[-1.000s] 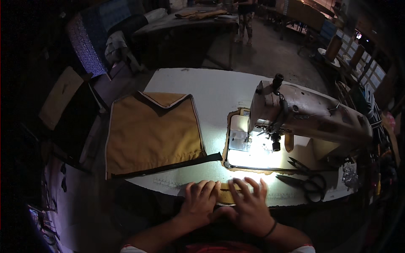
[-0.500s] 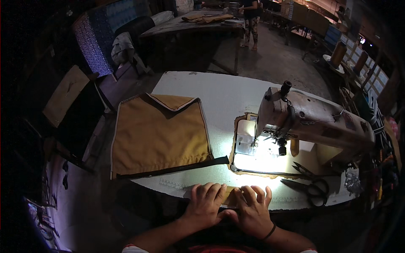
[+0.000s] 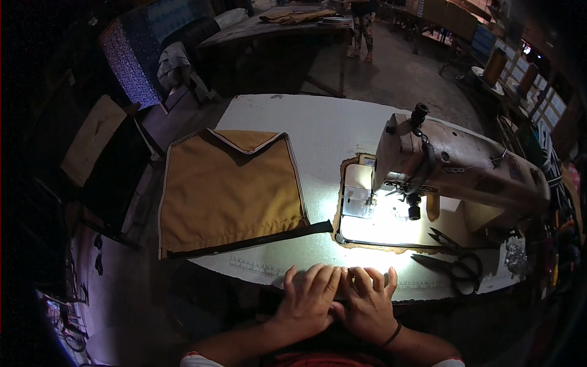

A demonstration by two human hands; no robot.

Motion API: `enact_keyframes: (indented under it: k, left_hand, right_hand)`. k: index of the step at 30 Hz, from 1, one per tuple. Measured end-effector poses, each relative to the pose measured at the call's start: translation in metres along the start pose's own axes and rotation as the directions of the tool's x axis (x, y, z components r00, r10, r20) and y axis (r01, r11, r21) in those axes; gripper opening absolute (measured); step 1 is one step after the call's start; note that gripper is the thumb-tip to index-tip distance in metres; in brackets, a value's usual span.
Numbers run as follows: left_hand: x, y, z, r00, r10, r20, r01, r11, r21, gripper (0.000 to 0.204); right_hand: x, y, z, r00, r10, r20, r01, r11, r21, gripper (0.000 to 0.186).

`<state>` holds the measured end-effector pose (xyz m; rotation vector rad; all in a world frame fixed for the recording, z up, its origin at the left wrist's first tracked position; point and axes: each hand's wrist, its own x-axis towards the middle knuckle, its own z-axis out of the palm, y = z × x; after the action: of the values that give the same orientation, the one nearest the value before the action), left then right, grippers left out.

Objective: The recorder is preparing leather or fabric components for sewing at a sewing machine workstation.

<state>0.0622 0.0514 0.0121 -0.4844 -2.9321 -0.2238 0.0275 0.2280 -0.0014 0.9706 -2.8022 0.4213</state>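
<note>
Hands: your left hand [image 3: 312,300] and right hand [image 3: 371,306] side by side, fingers curled, bottom middle, at the white table's [image 3: 323,177] front | Holding: can't tell, fingers hide it | Step: looks like folding or pressing | Next: wants steady pushing | Tan cloth [image 3: 232,196]: left of middle

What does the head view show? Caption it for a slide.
Left hand beside right hand at the edge of a white tabletop, sewing machine and brown fabric beyond.
</note>
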Motion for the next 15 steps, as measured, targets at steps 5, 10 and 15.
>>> enact_keyframes:
  k: [5, 10, 15]
  left_hand:
    - [0.0074, 0.0008, 0.0085, 0.999, 0.028, -0.023, -0.028, 1.000, -0.013, 0.079]
    - [0.0050, -0.0044, 0.0056, 1.000, 0.020, 0.023, -0.017, 0.995, -0.093, 0.077]
    - [0.0048, -0.0005, 0.0076, 1.000, 0.014, 0.028, -0.012, 0.997, -0.081, 0.074]
  right_hand:
    - [0.0008, 0.0033, 0.0037, 0.999, -0.023, -0.024, 0.023, 1.000, -0.009, 0.070]
    - [-0.0015, 0.0015, -0.0004, 0.999, -0.018, -0.041, 0.019, 1.000, 0.011, 0.069]
    - [-0.0086, 0.0066, -0.0012, 1.000, -0.005, -0.004, 0.005, 1.000, 0.008, 0.070]
